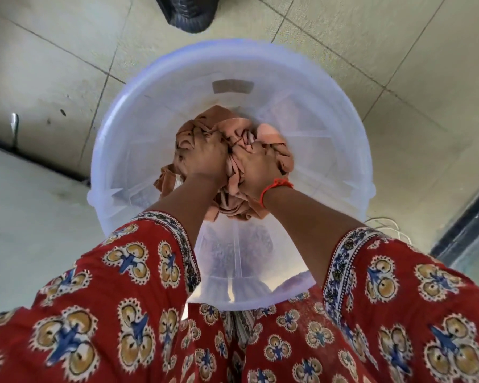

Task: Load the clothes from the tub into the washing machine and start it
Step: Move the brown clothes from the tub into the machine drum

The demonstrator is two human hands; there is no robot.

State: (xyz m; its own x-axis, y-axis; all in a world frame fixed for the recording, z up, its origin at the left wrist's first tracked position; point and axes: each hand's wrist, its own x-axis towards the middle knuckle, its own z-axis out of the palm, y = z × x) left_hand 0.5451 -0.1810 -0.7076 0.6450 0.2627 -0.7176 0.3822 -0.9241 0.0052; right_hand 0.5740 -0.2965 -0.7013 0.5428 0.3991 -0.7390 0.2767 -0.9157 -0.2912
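A translucent bluish-white plastic tub (127, 139) stands on the tiled floor right below me. Inside it lies a bunched peach-brown cloth (221, 125). My left hand (205, 158) grips the left side of the bundle, fingers dug into the folds. My right hand (253, 170), with a red thread at the wrist, clutches the right side of the same cloth. Both hands sit close together over the middle of the tub. Some of the cloth hangs below my wrists. The washing machine is not in view.
A black ribbed object (188, 12) stands on the floor beyond the tub. A dark threshold strip (33, 161) runs at the left, with a metal piece (14, 125) by it. A dark frame (470, 225) and white cords (387, 222) lie at the right.
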